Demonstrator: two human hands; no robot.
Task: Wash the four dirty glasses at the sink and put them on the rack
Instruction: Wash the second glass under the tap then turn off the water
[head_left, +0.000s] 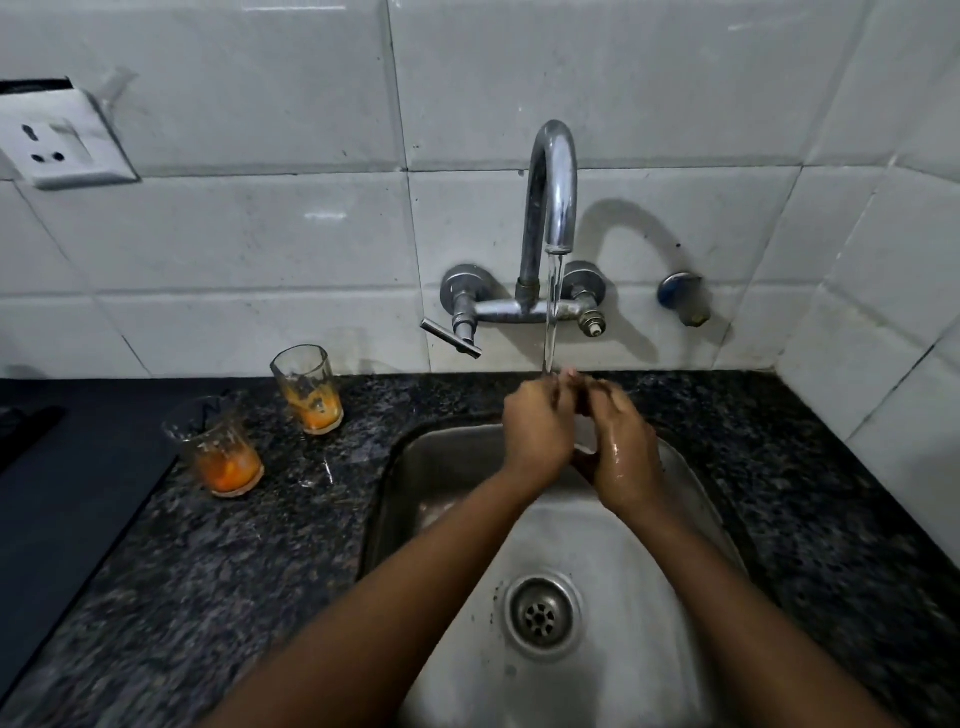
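Note:
Both my hands meet over the steel sink (441, 457), under the running tap (553, 208). A clear glass (585, 434) sits between them, mostly hidden; only a pale strip of it shows. My left hand (537, 434) grips it from the left and my wet right hand (626, 454) wraps it from the right. The water stream lands at my fingertips. Two dirty glasses with orange residue stand upright on the counter left of the sink: one nearer the wall (309, 389), one further left and closer to me (218, 447). No rack is in view.
The dark granite counter (249, 561) surrounds the sink. The drain (543, 616) lies in the basin near me. A tap lever (451, 338) sticks out to the left; a second small valve (683, 299) is on the tiled wall. A wall socket (57, 140) and a dark hob edge (62, 499) are at left.

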